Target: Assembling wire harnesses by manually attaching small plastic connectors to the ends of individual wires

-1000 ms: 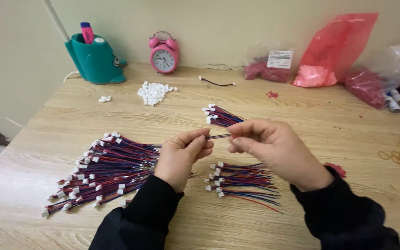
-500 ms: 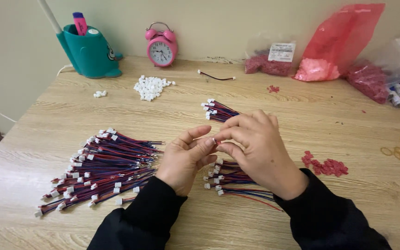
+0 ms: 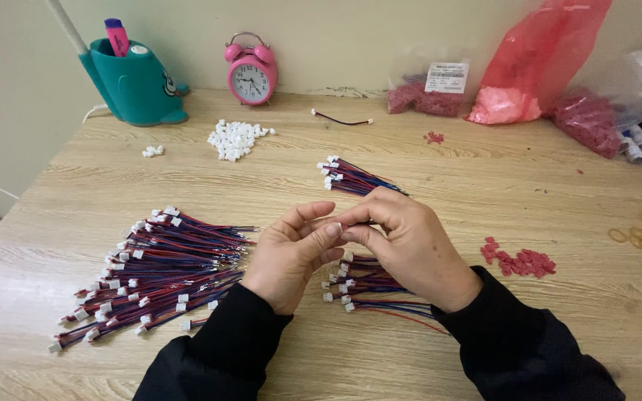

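While the pink alarm clock [image 3: 251, 73] ticks away at the back of the wooden table [image 3: 484, 186], the two hands have come together in front of it, nearer the person. A second ago they were spread a little apart with a thin wire stretched between them; now that gap is closed, and the left hand [image 3: 291, 256] and right hand [image 3: 403, 241] meet fingertip to fingertip, pinching something small that I cannot make out between thumbs and forefingers. The hands have also dropped lower, so they hover just over the small wire bundle [image 3: 365, 286], which lies well in front of the clock and partly hidden under the right palm. Another short bundle [image 3: 354, 178] sits between the clock and the hands, untouched. Far to the clock's front left spreads the big fan of red and blue leads [image 3: 154, 271] with white plugs, unchanged. Just in front of the clock, slightly left, is the heap of white connectors [image 3: 235, 139]. To my eye, the closing of the hands suggests the loose lead is being fitted or gathered, not laid down.
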